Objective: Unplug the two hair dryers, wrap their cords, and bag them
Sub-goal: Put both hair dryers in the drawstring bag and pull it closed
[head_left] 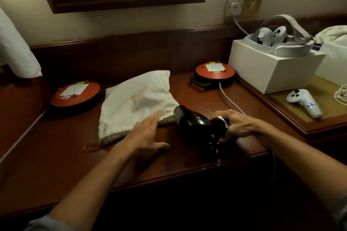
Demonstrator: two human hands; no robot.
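Note:
A black hair dryer (191, 120) lies on the dark wooden desk (56, 155), its nozzle pointing toward a white drawstring bag (135, 103). My right hand (236, 124) grips the dryer's rear end, where its black cord is bunched; the plug's pins (214, 145) stick out below. My left hand (146, 137) hovers flat with straight fingers just in front of the bag's open mouth, holding nothing. The bag bulges, but its contents are hidden. An orange drawstring (90, 148) trails from its near corner.
Two round orange cable reels sit on the desk, one at the left (75, 95) and one behind the dryer (216, 73), its white cable running to a wall socket (234, 5). A white box (266, 69) holding a headset, and a loose controller (304, 103), stand at the right.

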